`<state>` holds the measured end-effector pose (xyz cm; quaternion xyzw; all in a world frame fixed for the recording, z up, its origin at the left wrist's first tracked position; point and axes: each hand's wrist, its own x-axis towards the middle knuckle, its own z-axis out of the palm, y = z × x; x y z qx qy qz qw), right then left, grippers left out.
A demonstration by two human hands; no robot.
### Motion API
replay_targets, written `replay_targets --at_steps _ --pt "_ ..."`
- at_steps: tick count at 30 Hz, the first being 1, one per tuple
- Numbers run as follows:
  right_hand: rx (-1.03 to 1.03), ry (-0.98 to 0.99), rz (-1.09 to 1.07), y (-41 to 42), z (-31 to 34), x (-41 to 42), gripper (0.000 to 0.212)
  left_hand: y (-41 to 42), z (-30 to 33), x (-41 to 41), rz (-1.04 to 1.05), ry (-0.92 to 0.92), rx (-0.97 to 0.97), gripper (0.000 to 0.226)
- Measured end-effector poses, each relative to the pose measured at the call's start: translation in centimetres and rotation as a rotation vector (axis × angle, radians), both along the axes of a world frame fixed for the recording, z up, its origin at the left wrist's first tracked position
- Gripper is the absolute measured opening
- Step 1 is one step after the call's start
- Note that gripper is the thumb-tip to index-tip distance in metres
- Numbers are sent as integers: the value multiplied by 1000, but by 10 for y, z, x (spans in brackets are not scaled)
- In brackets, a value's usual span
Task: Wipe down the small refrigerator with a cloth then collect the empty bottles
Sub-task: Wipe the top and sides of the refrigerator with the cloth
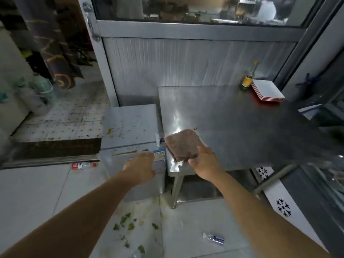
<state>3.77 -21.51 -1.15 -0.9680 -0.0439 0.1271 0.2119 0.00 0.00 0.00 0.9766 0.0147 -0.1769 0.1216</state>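
Reaching forward from the bottom of the head view, 2 bare arms are meeting over the gap between a small refrigerator (130,125) and a steel table (232,123). The right hand (203,162) is lying on the near edge of a folded brown cloth (183,145), fingers on top and thumb at the cloth's near side; whether it is already pinching the cloth cannot be told. The cloth is resting at the near left corner of the tabletop, just beside the refrigerator. The left hand (142,167) is hanging in front of the refrigerator's upper front edge, fingers loosely extended and holding nothing, next to a blue and white label (159,154). Yellowish smears and dark specks are showing on the refrigerator's top.

On the floor, 1 plastic bottle with a red label (83,165) is lying left of the refrigerator, and 1 crushed bottle with a blue label (214,238) is lying near the right forearm. Green leaf scraps (128,223) are lying scattered between the arms. At the far right corner of the tabletop, a glass bottle (248,79) is standing upright, touching or just beside a stack of white plates (268,90).
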Motion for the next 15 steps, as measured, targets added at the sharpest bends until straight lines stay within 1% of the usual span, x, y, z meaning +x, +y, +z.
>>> replay_targets --at_steps 3,6,8,11,13,15 --pt "26 -49 -147 10 -24 35 58 14 -20 36 -36 4 13 50" --pt "-32 -84 -261 21 -44 63 53 26 -38 68 -68 32 27 46" --pt "-82 -125 -305 28 -56 76 52 32 -49 84 -94 20 35 45" --pt "-144 -128 -343 33 -69 89 55 38 -64 100 -129 1 21 45" --pt "-221 -151 -370 36 -74 94 59 40 -69 106 -152 -7 5 45" --pt "-260 -159 -431 40 -72 97 57 42 -71 108 -168 -9 -5 46"
